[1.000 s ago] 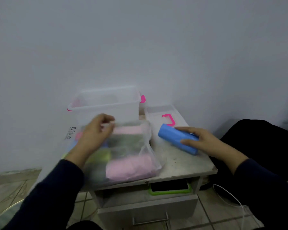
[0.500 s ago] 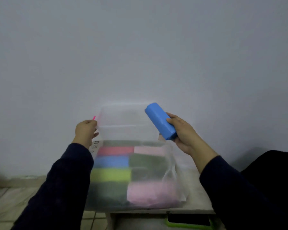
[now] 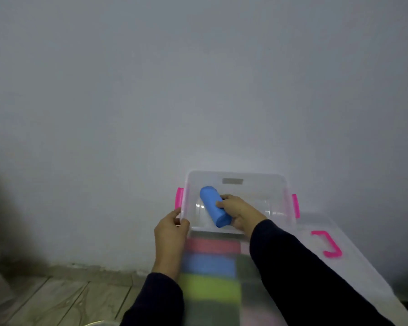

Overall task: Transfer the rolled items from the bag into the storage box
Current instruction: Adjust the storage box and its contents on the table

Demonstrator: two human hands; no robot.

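Observation:
A clear storage box [image 3: 278,184] with pink side handles stands against the wall. My right hand [image 3: 239,211] grips a blue roll [image 3: 213,209] and holds it inside the box, tilted, low over the bottom. My left hand [image 3: 171,231] grips the box's near left corner. In front of the box lies a clear plastic bag [image 3: 212,281] with red, blue, green, pink and dark rolled items showing through it; my arms cover part of it.
The box lid [image 3: 353,267], clear with a pink clip, lies to the right of the bag. A plain grey wall rises right behind the box. Tiled floor [image 3: 64,300] shows at lower left.
My right hand lifted the blue roll off the table, carried it over the bag and lowered it into the box. My left hand let go of the bag and took the box's left corner.

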